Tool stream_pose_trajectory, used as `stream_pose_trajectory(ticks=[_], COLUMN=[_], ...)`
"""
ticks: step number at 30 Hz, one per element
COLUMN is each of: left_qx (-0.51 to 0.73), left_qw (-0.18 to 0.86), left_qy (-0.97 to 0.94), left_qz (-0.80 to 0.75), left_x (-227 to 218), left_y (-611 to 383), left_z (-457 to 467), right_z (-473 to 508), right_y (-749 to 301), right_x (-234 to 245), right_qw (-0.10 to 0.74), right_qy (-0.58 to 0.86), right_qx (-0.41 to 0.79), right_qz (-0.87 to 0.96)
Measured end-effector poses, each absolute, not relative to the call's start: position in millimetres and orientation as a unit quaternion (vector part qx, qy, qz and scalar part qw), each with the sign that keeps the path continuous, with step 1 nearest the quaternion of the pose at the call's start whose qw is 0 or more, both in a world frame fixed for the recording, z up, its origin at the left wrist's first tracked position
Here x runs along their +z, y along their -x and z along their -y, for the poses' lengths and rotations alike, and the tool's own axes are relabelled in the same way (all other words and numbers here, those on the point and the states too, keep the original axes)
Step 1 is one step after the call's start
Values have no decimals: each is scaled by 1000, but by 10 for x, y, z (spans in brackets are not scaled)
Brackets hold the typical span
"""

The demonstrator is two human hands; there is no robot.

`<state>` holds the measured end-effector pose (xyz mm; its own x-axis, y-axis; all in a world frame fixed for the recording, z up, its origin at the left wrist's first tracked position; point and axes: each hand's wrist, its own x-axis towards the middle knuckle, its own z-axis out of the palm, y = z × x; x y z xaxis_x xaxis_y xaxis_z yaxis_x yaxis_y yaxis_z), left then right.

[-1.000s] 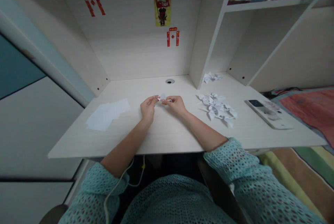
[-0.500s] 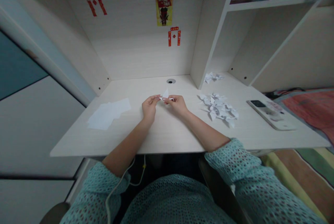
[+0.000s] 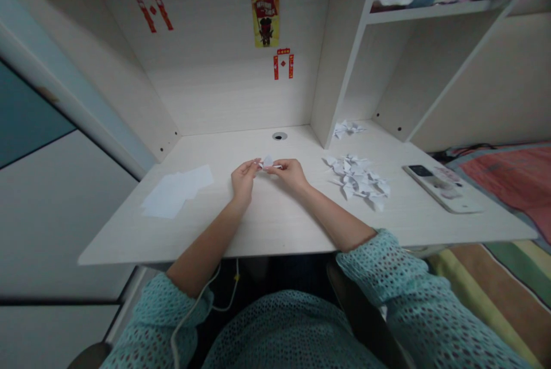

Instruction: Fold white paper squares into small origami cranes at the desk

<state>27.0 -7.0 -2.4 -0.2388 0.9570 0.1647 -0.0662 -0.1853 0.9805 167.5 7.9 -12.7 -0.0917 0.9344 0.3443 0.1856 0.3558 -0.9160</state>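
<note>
The white table point(image 3: 275, 225) carried everything that belonged to this work, and the paper on it lay in separate places. On the left side there was a loose, overlapping spread of flat white sheets point(image 3: 176, 191); no fold could be seen in them, so I would judge that this part was not yet done. How many sheets there were, I cannot tell, because they covered one another. On the right side, near the phone point(image 3: 441, 188) but apart from it, lay a heap of folded pieces point(image 3: 360, 182), pointed and tangled together. These looked finished, or nearly so, and they were many.

Between these two stores, above the middle of the table, were the two hands. The left hand point(image 3: 243, 181) was closed to a pinch, with thumb and fingertips on one end of a small paper. The right hand point(image 3: 291, 174) was pinched in the same way on the other side of it, its fingers bent inward.

Farther back, beside the foot of the upright panel point(image 3: 331, 82), was a smaller cluster point(image 3: 348, 128) of similar folded shapes, which probably also counted as done.

The smallest thing was the single paper piece point(image 3: 267, 161) between the fingertips. It appeared partly folded, with one pale flap standing up; its exact stage was too small to tell.
</note>
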Motion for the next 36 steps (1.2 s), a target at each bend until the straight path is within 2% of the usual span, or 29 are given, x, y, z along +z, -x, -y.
stream_pose_trajectory(ticks=[7, 16, 25, 32, 36], left_qx=[620, 571, 580, 576, 583], left_qw=[399, 429, 413, 373, 350], left_qy=[-479, -507, -482, -519, -552], left_qz=[-476, -482, -510, -509, -483], left_x=[-7, -53, -69, -48, -80], left_y=[-279, -261, -223, -225, -206], left_z=[90, 57, 9, 35, -11], right_z=[-97, -115, -161, -165, -134], right_y=[-1661, -1680, -1722, -1725, -1737], right_x=[-171, -136, -81, -123, -108], right_qw=[515, 499, 567, 553, 499], right_qy=[419, 427, 406, 427, 458], right_qx=[347, 375, 407, 377, 305], right_qz=[662, 655, 590, 608, 670])
